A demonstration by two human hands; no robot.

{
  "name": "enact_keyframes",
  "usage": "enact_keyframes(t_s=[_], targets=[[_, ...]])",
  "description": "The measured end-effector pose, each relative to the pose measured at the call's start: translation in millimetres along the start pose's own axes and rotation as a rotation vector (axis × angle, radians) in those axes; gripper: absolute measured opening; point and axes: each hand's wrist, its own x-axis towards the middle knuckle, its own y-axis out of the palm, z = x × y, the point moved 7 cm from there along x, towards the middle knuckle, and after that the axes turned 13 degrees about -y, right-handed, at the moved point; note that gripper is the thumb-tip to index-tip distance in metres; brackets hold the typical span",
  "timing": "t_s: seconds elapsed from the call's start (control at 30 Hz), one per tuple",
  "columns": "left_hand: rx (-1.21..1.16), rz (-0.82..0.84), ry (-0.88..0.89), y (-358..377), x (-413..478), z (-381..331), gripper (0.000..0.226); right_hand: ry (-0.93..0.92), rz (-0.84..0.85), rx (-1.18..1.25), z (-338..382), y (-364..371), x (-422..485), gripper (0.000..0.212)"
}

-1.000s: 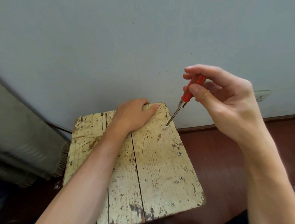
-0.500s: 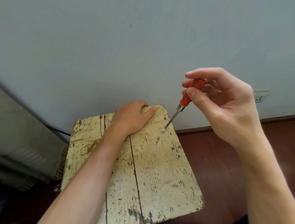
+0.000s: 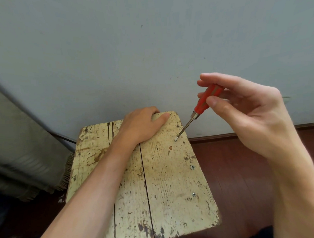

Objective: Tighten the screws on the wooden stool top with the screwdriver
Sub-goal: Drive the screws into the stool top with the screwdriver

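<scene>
Right hand (image 3: 246, 115) grip pinches the red screwdriver (image 3: 202, 106), centre-right, tip in the upper screw (image 3: 175, 140) of the stool top (image 3: 169, 181) — left hand (image 3: 144, 124) clasps its far edge. I'm mid-tightening; next I'd press down and twist clockwise.

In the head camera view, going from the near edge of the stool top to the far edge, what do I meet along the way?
near screw → middle screw → far screw, with the screwdriver tip on it → left hand gripping the far edge of the stool top
</scene>
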Motion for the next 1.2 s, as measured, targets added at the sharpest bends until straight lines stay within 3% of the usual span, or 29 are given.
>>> enact_keyframes(t_s=[0.37, 0.6, 1.2], targets=[[0.013, 0.007, -0.001, -0.4, -0.7, -0.7, 0.060, -0.044, -0.080, -0.089, 1.5, 4.7, 2.2, 0.033], [0.005, 0.004, 0.001, -0.5, -1.3, -1.5, 0.058, -0.024, 0.032, -0.021, -1.6, 2.3, 1.6, 0.045], [0.005, 0.011, -0.003, -1.7, -3.6, -2.0, 0.058, -0.039, -0.028, -0.092, -1.4, 3.0, 2.7, 0.040]])
